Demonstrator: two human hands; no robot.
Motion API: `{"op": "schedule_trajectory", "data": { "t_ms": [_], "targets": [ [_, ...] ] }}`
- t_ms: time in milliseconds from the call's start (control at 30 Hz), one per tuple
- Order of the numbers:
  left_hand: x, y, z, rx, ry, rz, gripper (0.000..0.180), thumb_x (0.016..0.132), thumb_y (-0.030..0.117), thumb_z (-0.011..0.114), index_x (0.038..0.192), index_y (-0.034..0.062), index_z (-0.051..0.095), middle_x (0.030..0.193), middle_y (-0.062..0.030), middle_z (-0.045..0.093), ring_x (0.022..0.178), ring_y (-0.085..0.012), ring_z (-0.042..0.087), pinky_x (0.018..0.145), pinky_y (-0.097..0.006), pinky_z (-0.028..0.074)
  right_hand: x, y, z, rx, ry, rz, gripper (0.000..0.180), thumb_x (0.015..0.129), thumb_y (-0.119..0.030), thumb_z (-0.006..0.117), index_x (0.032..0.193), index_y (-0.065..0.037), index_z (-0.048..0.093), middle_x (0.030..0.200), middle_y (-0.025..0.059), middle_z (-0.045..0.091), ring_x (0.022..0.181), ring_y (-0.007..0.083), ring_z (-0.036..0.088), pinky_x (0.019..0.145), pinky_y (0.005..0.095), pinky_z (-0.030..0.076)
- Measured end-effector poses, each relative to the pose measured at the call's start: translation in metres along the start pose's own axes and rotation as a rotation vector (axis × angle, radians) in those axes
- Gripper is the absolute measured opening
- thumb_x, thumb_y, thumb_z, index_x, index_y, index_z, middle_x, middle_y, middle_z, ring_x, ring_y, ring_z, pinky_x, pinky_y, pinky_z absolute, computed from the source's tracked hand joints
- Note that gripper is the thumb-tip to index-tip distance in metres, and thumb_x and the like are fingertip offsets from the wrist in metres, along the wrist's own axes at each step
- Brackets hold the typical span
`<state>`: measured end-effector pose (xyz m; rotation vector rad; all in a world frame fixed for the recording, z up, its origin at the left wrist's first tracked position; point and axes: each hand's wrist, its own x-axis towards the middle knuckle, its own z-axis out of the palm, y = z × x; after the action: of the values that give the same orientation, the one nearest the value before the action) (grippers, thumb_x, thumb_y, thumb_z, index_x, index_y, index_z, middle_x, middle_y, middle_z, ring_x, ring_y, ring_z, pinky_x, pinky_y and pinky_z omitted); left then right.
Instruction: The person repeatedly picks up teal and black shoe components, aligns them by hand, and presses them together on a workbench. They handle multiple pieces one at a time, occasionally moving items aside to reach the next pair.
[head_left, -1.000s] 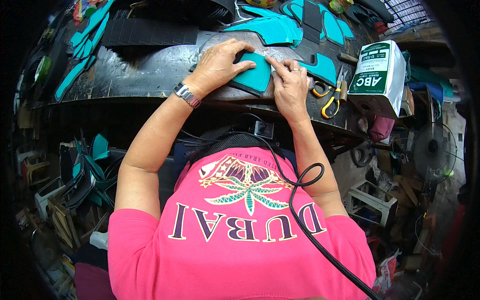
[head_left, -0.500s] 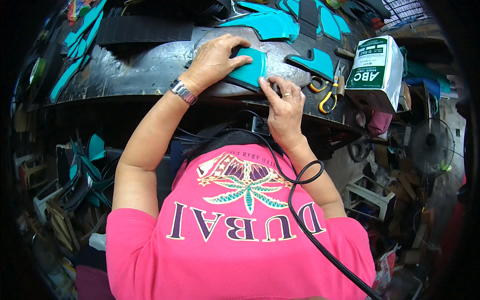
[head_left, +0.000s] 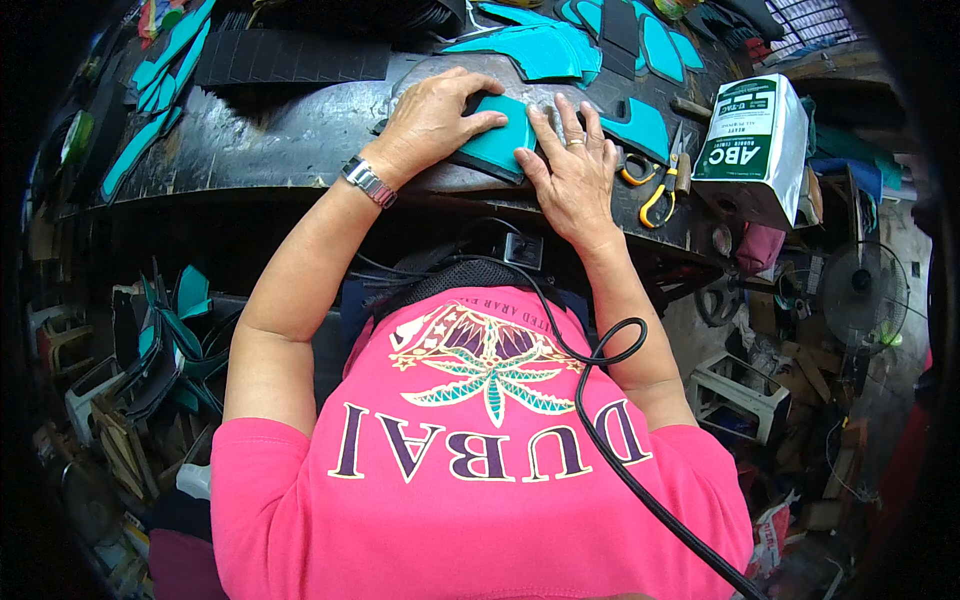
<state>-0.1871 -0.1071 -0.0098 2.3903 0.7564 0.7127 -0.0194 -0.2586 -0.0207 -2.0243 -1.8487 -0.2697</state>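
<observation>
A teal fabric piece with a black border [head_left: 508, 136] lies on a worn grey slab [head_left: 420, 72] at the table's near edge. My left hand [head_left: 432, 118] holds it from the left, the thumb on top and the forefinger curled at its far side. On its right edge rests my right hand [head_left: 578, 165], fingers stretched out and apart, with the thumb at the near right corner. Part of the piece's left side is hidden under my left hand. Just beyond my right fingers lies another teal cut piece [head_left: 640, 128].
Yellow-handled scissors [head_left: 657, 205] and a white-and-green can [head_left: 745, 145] stand to the right. Stacked teal pieces [head_left: 535, 52] lie at the back, a black strip [head_left: 290, 57] and narrow teal pieces [head_left: 140, 158] to the left. A black cable [head_left: 600, 430] crosses my shirt.
My right hand has gone from a bent-finger touch at the near right corner to lying spread, farther forward, along the right edge. My left hand and the piece stay nearly still.
</observation>
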Motion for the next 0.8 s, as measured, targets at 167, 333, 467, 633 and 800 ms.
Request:
{"op": "schedule_trajectory", "data": {
  "t_ms": [167,333,467,633,800],
  "targets": [
    [-0.001,-0.002,0.002,0.012,0.056,0.06,0.038,0.085,0.034,0.079,0.116,0.0124,0.074,0.105,-0.01,0.071,0.084,-0.025,0.065,0.076,-0.036,0.053,-0.018,-0.003,-0.01,0.065,-0.012,-0.03,0.052,0.098,-0.048,0.057,0.141,-0.02,0.06,0.153,0.0142,0.047,0.145,0.0393,0.031,0.111,0.0576,0.024],
    [0.0,-0.005,0.005,0.003,0.088,0.079,0.038,0.084,0.031,0.08,0.115,0.0112,0.074,0.101,-0.0089,0.071,0.077,-0.0209,0.063,0.071,-0.033,0.053,-0.043,-0.019,-0.019,0.055,-0.037,-0.079,0.056,0.096,-0.049,0.06,0.14,-0.014,0.06,0.154,0.0131,0.046,0.147,0.038,0.03,0.112,0.0572,0.023],
    [-0.001,-0.004,0.005,-0.002,0.081,0.064,0.038,0.084,0.031,0.08,0.115,0.0103,0.074,0.1,-0.0095,0.071,0.076,-0.0209,0.063,0.071,-0.033,0.053,-0.051,-0.024,-0.027,0.031,-0.023,-0.142,0.05,0.092,-0.049,0.065,0.133,-0.021,0.065,0.149,0.0112,0.049,0.146,0.036,0.031,0.112,0.0566,0.023],
    [0.0,-0.003,0.002,0.007,0.046,0.046,0.038,0.084,0.033,0.08,0.115,0.0109,0.074,0.103,-0.0103,0.072,0.082,-0.0239,0.065,0.075,-0.035,0.053,-0.04,-0.012,-0.033,0.179,0.044,-0.109,0.038,0.091,-0.05,0.066,0.117,-0.023,0.074,0.145,0.0098,0.051,0.143,0.035,0.034,0.11,0.0566,0.025],
    [0.001,-0.002,0.001,0.011,0.01,0.011,0.04,0.084,0.037,0.078,0.116,0.013,0.074,0.11,-0.0119,0.072,0.097,-0.0289,0.07,0.085,-0.039,0.055,-0.017,-0.008,-0.015,0.017,0.041,-0.012,0.046,0.095,-0.049,0.062,0.131,-0.021,0.067,0.147,0.0137,0.049,0.141,0.0377,0.035,0.109,0.0562,0.026]
  ]
}}
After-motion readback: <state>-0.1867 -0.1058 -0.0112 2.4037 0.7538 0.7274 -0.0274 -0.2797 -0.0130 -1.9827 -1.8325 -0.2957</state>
